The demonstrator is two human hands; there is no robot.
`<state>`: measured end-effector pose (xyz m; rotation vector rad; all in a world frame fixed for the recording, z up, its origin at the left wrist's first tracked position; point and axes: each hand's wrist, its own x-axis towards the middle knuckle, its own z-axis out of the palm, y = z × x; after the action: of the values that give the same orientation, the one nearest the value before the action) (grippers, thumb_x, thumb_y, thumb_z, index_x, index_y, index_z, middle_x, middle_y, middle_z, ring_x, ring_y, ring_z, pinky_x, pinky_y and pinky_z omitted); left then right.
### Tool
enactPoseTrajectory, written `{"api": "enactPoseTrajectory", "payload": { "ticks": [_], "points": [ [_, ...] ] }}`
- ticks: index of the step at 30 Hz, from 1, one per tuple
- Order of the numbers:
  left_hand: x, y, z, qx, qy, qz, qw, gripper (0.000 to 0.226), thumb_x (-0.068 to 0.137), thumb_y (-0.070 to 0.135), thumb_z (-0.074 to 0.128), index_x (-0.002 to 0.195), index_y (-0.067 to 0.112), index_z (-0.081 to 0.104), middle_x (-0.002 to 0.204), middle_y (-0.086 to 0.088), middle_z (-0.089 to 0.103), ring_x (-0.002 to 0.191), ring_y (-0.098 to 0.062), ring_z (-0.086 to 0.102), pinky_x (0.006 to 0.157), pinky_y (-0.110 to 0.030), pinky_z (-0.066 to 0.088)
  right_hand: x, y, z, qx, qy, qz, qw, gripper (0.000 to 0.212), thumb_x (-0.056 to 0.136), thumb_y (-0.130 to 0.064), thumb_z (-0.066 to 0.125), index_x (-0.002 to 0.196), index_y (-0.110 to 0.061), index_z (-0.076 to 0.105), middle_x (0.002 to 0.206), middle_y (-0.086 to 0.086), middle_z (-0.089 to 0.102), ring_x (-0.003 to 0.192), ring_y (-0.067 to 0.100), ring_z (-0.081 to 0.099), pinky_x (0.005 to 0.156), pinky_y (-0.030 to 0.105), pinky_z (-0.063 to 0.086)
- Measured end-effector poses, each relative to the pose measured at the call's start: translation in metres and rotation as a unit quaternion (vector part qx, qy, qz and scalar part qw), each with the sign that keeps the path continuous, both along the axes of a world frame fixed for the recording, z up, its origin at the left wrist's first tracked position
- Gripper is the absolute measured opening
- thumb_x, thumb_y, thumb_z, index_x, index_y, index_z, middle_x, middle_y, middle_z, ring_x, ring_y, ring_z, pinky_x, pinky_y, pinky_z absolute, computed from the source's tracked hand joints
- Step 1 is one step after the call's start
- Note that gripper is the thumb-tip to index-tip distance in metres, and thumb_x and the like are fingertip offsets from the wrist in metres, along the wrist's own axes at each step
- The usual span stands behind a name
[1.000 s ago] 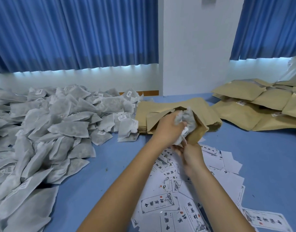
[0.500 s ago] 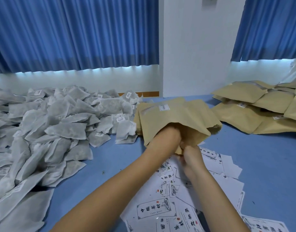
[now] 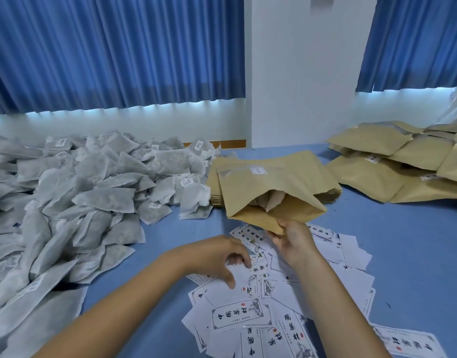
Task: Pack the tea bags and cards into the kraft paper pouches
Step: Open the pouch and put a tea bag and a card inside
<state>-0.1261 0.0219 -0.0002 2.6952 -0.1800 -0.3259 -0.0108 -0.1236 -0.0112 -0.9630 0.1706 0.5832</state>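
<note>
1. Kraft paper pouch [image 3: 263, 186]: lies on the stack of flat pouches [image 3: 214, 188], mouth facing the person and gaping. The stack serves as a rest, so only one hand is needed to steady it.
2. Right hand [image 3: 295, 245]: thumb and fingers pinch the lower lip of the pouch mouth at its near corner. Judged purpose: to hold the mouth open and aimed toward the cards.
3. Tea bags in pouch [image 3: 272, 200]: pale folds show just inside the mouth, pushed well back. The tea-bag part of this pouch looks done; a card appears to be what is missing.
4. Left hand [image 3: 217, 257]: palm down over the cards, fingers curled, thumb tip touching paper. Whether it has a card pinched cannot be told.
5. Cards [image 3: 240, 315]: printed slips scattered loose and overlapping on the blue table [image 3: 403, 241], directly below the pouch mouth. The overlap may make lifting only one card fiddly.
6. Tea bag heap [image 3: 105, 192]: large loose pile at the left, within the left hand's reach, its edge touching the pouch stack.
7. Filled pouches [image 3: 377, 174]: plump, piled at the far right, well apart from the supplies, presumably to keep finished work separate.
</note>
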Motion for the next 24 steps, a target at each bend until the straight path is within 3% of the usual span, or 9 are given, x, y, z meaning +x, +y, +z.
{"api": "enactPoseTrajectory", "payload": {
  "ticks": [4,7,9,11,13,16,19,21,24],
  "points": [
    [0.001,-0.010,0.012,-0.048,-0.065,0.008,0.997,0.016,0.079,0.014,0.075,0.095,0.014,0.070,0.088,0.006,0.059,0.078,-0.006,0.053,0.073,-0.019,0.044,-0.002,0.000,0.002,-0.005,-0.007,0.001,1.000,0.026,0.096,0.006,0.041,0.119,-0.004,0.050,0.103,0.013,0.060,0.080,0.021,0.059,0.069,0.034,0.050],
    [-0.001,-0.029,0.025,-0.167,-0.322,-0.017,0.932,0.010,0.081,0.000,0.068,0.086,0.008,0.069,0.087,0.001,0.063,0.082,-0.008,0.060,0.076,-0.019,0.048,-0.002,-0.002,0.003,-0.031,0.001,0.019,0.999,0.019,0.095,0.005,0.041,0.107,0.001,0.056,0.097,0.016,0.062,0.084,0.027,0.061,0.066,0.033,0.052],
    [0.004,-0.043,0.028,-0.083,-0.497,-0.019,0.864,0.009,0.082,-0.001,0.063,0.088,0.005,0.068,0.087,-0.003,0.063,0.082,-0.014,0.059,0.072,-0.021,0.046,-0.004,-0.002,0.004,-0.034,0.001,0.022,0.999,0.021,0.092,0.009,0.039,0.090,0.001,0.059,0.085,0.015,0.060,0.074,0.024,0.059,0.061,0.028,0.049],
    [0.013,-0.052,0.025,0.074,-0.583,-0.033,0.808,0.006,0.084,-0.002,0.065,0.087,-0.001,0.069,0.083,-0.010,0.061,0.076,-0.023,0.058,0.063,-0.028,0.045,-0.007,-0.002,0.006,-0.009,-0.010,0.015,1.000,0.026,0.088,0.012,0.040,0.078,-0.005,0.057,0.071,0.009,0.057,0.063,0.017,0.055,0.056,0.025,0.045],
    [0.024,-0.062,0.019,0.197,-0.553,0.015,0.809,0.011,0.069,-0.001,0.079,0.075,0.002,0.070,0.072,-0.008,0.058,0.065,-0.023,0.055,0.051,-0.029,0.041,-0.009,-0.001,0.006,0.020,-0.020,0.011,1.000,0.029,0.086,0.014,0.041,0.076,-0.008,0.056,0.062,0.005,0.057,0.052,0.012,0.056,0.049,0.023,0.046],
    [0.040,-0.081,0.018,0.305,-0.394,0.132,0.857,0.024,0.041,0.008,0.088,0.056,0.013,0.069,0.061,-0.001,0.057,0.060,-0.017,0.057,0.045,-0.023,0.035,-0.010,-0.001,0.004,-0.020,-0.038,0.008,0.999,0.037,0.086,0.013,0.031,0.068,-0.012,0.051,0.051,0.000,0.050,0.041,0.007,0.045,0.042,0.019,0.037],
    [0.064,-0.085,0.022,0.255,-0.252,0.196,0.913,0.016,0.081,0.005,0.063,0.096,0.005,0.070,0.093,-0.011,0.064,0.088,-0.025,0.060,0.061,-0.028,0.036,-0.010,0.001,0.005,-0.038,-0.062,0.009,0.997,0.037,0.087,0.008,0.030,0.062,-0.017,0.038,0.039,-0.007,0.039,0.035,0.004,0.036,0.037,0.018,0.029],
    [0.077,-0.082,0.026,0.217,-0.222,0.232,0.922,0.017,0.085,-0.001,0.055,0.095,0.005,0.066,0.093,-0.012,0.065,0.086,-0.028,0.063,0.061,-0.030,0.038,-0.011,0.001,0.004,-0.044,-0.065,0.016,0.997,0.034,0.087,0.008,0.034,0.065,-0.017,0.042,0.046,-0.005,0.042,0.040,0.006,0.039,0.041,0.019,0.031],
    [0.092,-0.072,0.035,0.191,-0.205,0.257,0.925,0.024,0.094,0.003,0.043,0.114,0.007,0.057,0.110,-0.013,0.059,0.103,-0.030,0.059,0.081,-0.031,0.043,-0.018,0.003,0.004,-0.007,-0.069,0.033,0.997,0.024,0.094,0.007,0.041,0.101,-0.006,0.061,0.087,0.009,0.068,0.078,0.021,0.065,0.051,0.025,0.054]
  ]
}}
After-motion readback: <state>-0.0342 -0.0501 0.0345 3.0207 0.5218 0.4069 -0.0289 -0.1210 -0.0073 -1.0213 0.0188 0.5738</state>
